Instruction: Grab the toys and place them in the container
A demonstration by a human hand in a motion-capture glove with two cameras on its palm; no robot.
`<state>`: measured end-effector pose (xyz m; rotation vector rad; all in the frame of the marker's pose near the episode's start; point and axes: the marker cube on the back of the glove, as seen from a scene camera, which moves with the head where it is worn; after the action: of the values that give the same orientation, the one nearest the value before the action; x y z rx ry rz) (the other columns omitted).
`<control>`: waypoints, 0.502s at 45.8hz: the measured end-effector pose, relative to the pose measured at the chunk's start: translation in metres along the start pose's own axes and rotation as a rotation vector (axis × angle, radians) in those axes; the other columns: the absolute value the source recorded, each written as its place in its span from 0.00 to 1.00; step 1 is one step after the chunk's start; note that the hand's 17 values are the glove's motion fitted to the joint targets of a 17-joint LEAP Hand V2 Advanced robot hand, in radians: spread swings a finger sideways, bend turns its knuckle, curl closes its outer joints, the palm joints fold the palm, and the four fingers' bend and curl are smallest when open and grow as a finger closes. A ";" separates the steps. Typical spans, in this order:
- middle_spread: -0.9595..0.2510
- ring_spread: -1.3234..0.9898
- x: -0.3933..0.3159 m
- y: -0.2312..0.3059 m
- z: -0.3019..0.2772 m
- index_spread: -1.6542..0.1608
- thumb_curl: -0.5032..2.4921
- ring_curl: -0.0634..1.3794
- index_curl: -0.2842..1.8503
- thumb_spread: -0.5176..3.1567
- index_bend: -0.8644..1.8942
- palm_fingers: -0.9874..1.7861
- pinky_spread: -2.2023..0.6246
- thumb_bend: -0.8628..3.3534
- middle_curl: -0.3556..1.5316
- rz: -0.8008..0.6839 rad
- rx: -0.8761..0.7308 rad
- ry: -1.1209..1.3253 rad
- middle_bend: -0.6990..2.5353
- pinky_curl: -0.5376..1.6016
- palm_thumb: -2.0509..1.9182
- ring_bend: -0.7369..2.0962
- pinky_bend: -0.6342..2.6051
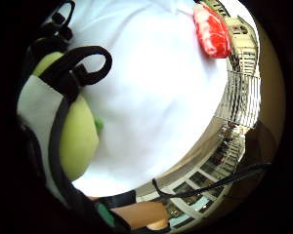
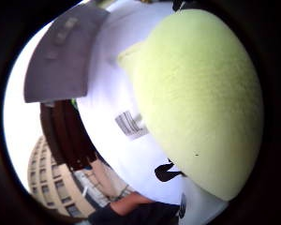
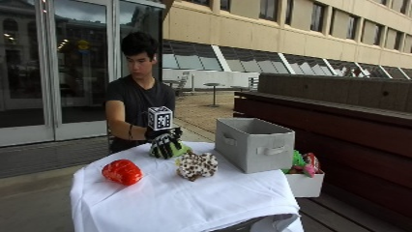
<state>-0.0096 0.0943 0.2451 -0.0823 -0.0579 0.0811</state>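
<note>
My gloved right hand [image 3: 165, 143] is at the far side of the table, its fingers curled over a pale green plush toy [image 3: 180, 149] that sits on or just above the white cloth. That green toy [image 2: 201, 98] fills much of the thumb side palm view and shows beside the palm [image 1: 78, 139] in the little finger side view. A red toy [image 3: 122, 172] lies on the cloth at the left, also seen from the palm [image 1: 212, 30]. A leopard-spotted toy [image 3: 197, 165] lies mid-table. The grey fabric container [image 3: 254, 144] stands to the right, open-topped [image 2: 61, 56].
The table is draped in a white cloth [image 3: 193, 203]. A small white bin [image 3: 304, 184] with several colourful toys sits low beside the table's right end. A dark wooden bench [image 3: 334, 125] runs behind it.
</note>
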 end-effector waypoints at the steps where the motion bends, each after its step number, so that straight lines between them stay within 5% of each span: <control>1: 0.68 0.42 0.001 0.003 -0.001 0.76 0.33 0.38 0.18 0.39 0.39 0.66 0.62 0.29 0.39 -0.043 -0.023 0.003 0.38 0.41 0.73 0.64 0.56; 10: 0.61 0.42 0.000 0.000 -0.010 0.75 0.37 0.38 0.19 0.35 0.38 0.80 0.61 0.32 0.44 -0.122 -0.089 -0.013 0.47 0.38 0.78 0.65 0.47; 23: 0.61 0.43 0.010 -0.028 -0.067 0.76 0.39 0.36 0.24 0.31 0.44 0.81 0.61 0.30 0.46 -0.070 -0.138 -0.078 0.50 0.38 0.74 0.65 0.43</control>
<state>0.0071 0.0622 0.1810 -0.2151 -0.1445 0.0104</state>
